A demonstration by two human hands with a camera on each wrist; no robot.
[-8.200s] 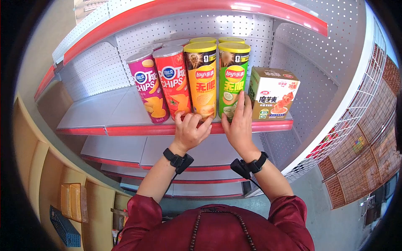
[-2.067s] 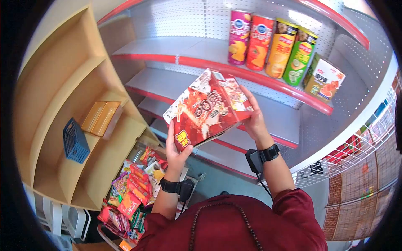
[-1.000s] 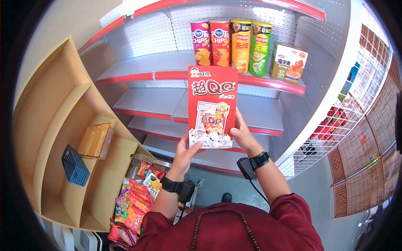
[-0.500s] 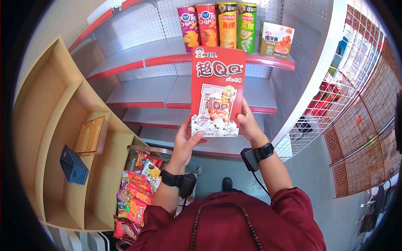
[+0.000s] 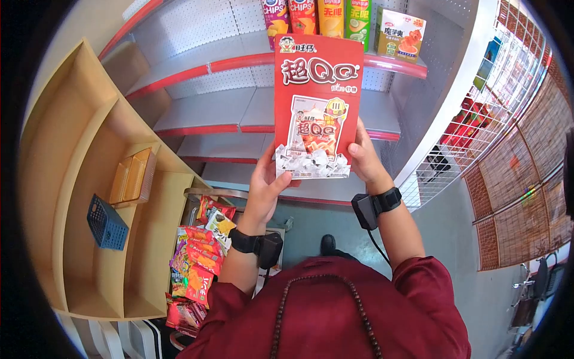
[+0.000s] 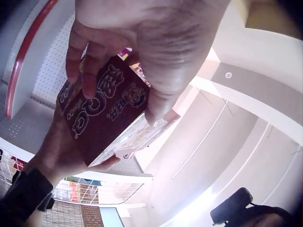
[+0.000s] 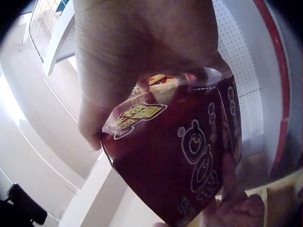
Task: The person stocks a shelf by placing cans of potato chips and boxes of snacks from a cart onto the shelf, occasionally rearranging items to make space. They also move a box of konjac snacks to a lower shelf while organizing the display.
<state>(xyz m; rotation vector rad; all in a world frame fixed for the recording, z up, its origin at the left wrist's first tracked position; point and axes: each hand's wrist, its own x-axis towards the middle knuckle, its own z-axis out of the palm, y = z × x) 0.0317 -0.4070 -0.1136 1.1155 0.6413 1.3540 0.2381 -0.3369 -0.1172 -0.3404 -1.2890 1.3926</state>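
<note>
A tall red box (image 5: 317, 107) with white lettering is held upright between both hands in the head view. The left hand (image 5: 263, 191) grips its lower left edge, thumb on the front; the right hand (image 5: 368, 158) grips the lower right edge. In the left wrist view the left hand (image 6: 156, 42) curls over the dark red box (image 6: 109, 104). The right wrist view shows the right hand (image 7: 142, 52) gripping the box (image 7: 165, 151) from the other side. Parts of the fingers are hidden behind the box.
Chip cans (image 5: 330, 19) and a small carton (image 5: 399, 36) stand on the shelf (image 5: 227, 63) beyond the box. At left are a wooden rack (image 5: 89, 197), a blue basket (image 5: 107, 222) and snack packets (image 5: 200, 257); a wire grid (image 5: 460, 131) is at right.
Earlier both hands were at the cans on the shelf; then they held the box tilted. The box has since turned upright, its front facing the camera, and now appears slightly higher in view.
</note>
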